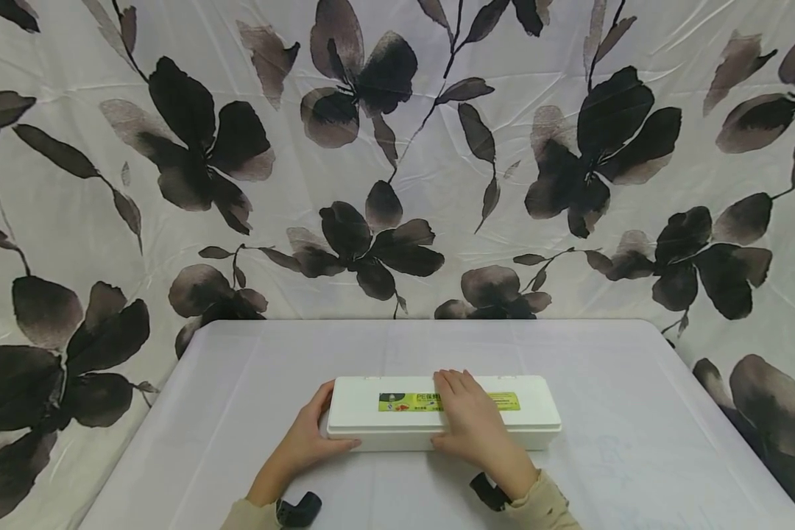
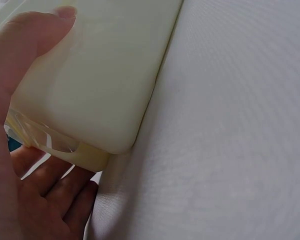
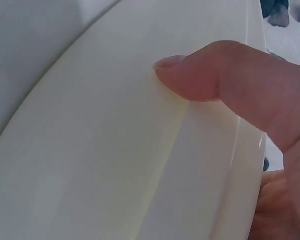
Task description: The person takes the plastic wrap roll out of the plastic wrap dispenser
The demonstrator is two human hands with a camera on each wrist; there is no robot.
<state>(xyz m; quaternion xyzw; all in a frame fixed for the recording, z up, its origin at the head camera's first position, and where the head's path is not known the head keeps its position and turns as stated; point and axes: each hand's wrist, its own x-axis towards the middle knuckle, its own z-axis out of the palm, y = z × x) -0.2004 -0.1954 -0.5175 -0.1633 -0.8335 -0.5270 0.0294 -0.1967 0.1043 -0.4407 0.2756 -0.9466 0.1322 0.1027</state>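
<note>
A long white cling film box (image 1: 358, 421) lies across the table, its lid down, with a green and yellow label (image 1: 397, 402) on top. My left hand (image 1: 311, 434) grips its left end. In the left wrist view the thumb rests on the front of the box (image 2: 100, 95) and the fingers reach round the end, beside a clear, shiny part. My right hand (image 1: 473, 423) lies over the lid right of the middle and covers part of the label. The right wrist view has its thumb bent against the front of the box (image 3: 90, 145); its other fingers are mostly hidden.
The box stands on a table with a white cover (image 1: 271, 353). Behind and around the table hangs a white cloth (image 1: 477, 221) with dark flowers. A black strap with a camera mount (image 1: 299, 509) is on the left wrist, and another mount (image 1: 489, 492) on the right.
</note>
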